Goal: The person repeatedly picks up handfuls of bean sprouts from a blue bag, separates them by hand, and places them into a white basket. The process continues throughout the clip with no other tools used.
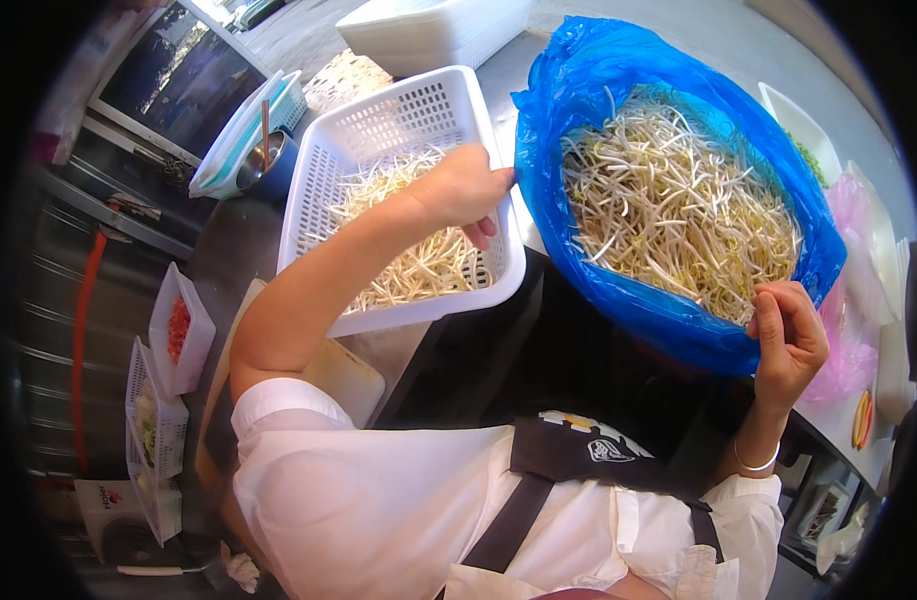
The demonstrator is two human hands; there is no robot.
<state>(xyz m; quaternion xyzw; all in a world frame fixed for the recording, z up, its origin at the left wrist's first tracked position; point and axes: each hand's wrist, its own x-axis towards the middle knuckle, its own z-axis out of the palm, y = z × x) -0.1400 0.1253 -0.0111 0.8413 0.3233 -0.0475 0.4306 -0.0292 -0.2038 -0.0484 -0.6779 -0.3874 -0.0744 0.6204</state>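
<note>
The left hand point(464, 190) is bent over the right part of a white basket point(404, 312), its back to the camera; most of its fingers are tucked out of sight, so I cannot tell whether they grasp anything or are loose, and one fingertip points at the rim of a blue bag point(629, 308) just beside it, contact unclear. Beneath and to the left of those fingers lie the basket sprouts point(409, 275), partly covered by the hand and forearm. The right hand point(791, 335) has its thumb and fingers curled together at the near right rim of the bag; whether plastic, a sprout or nothing is pinched between them is hard to make out. Up and left from these fingers the bag sprouts point(674, 200) fill the wide mouth, the depth of the heap hidden. Right of the same fingers is a crumpled pink plastic bag point(849, 340), and well above the left fingers stand white containers point(439, 30), cut off by the top edge. Far to the left of both hands, a tray of red pieces point(179, 330) shows only small, its contents uncertain
</note>
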